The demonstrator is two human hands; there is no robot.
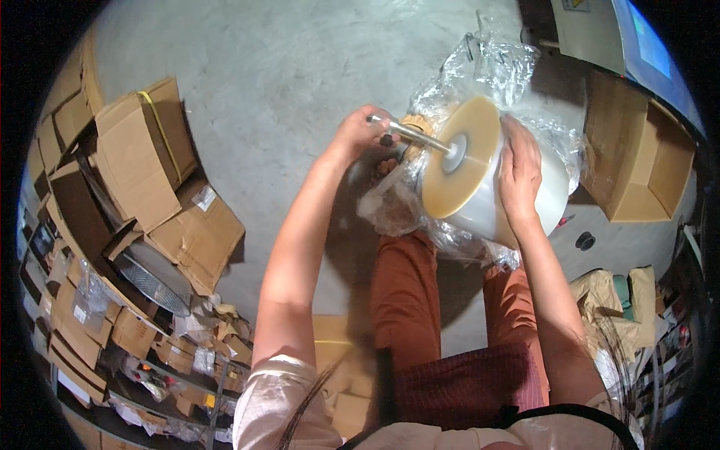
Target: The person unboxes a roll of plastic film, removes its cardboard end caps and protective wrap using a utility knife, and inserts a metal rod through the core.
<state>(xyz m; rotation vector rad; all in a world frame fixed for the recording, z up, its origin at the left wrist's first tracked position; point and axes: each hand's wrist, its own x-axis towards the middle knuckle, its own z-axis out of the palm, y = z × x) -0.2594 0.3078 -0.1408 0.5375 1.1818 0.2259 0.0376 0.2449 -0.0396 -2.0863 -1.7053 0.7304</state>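
Observation:
A large roll of clear plastic film [536, 191] is tilted in front of my legs, its tan end face turned to the left. A metal rod [420, 135] sticks out of the white core [454, 152] in that face. My left hand [360, 133] is closed around the rod's outer end, beside a black knob [387, 140]. My right hand [520, 169] lies flat along the roll's curved side, fingers stretched out. Crumpled clear plastic wrap [480, 71] surrounds the roll behind and below. A ridged tan piece [415, 126] shows partly behind the rod.
Flattened cardboard boxes [139, 150] lean at the left, above shelves [165, 371] crowded with cartons and packets. An open cardboard box [637, 154] stands at the right, below a machine with a lit screen [652, 41]. A small black spool-like piece [585, 240] lies on the grey floor [262, 60].

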